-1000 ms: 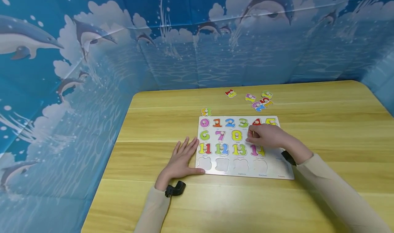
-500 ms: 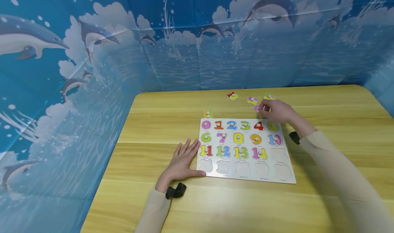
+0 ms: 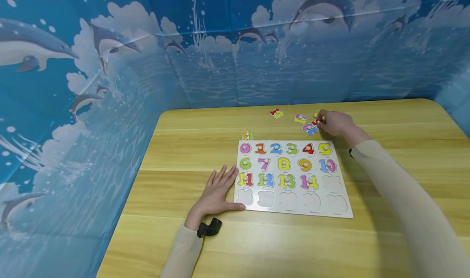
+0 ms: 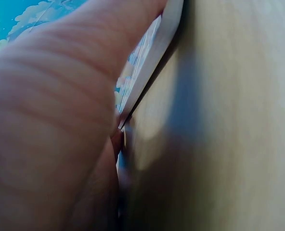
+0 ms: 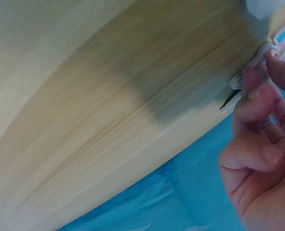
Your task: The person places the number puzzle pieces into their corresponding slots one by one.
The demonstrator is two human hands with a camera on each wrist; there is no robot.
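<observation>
A white number puzzle board (image 3: 293, 213) lies on the table, pieces 0 to 14 in its upper rows and bare recesses below. My left hand (image 3: 213, 194) rests spread beside its left edge, fingers touching the edge and thumb at the lower left corner. In the left wrist view, the thumb side of the left hand (image 4: 56, 110) lies along the board's edge (image 4: 152, 62). Behind the board, my right hand (image 3: 337, 124) pinches a red-and-orange number piece (image 3: 315, 122), mostly hidden by the fingers. The right wrist view shows thumb and fingertips of the right hand (image 5: 265, 139) meeting at piece edges.
Around the right fingers lie a purple-and-blue piece (image 3: 310, 129), a purple-and-yellow piece (image 3: 300, 118) and a partly covered green piece (image 3: 316, 114). A red-and-yellow piece (image 3: 277, 113) and an orange-and-green piece (image 3: 247, 135) lie farther left. A dolphin-print cloth (image 3: 220, 74) hangs behind the table.
My right hand has moved from over the board to the loose pieces behind it and now pinches one. The 9 and 10 pieces are uncovered. My left hand stays in place.
</observation>
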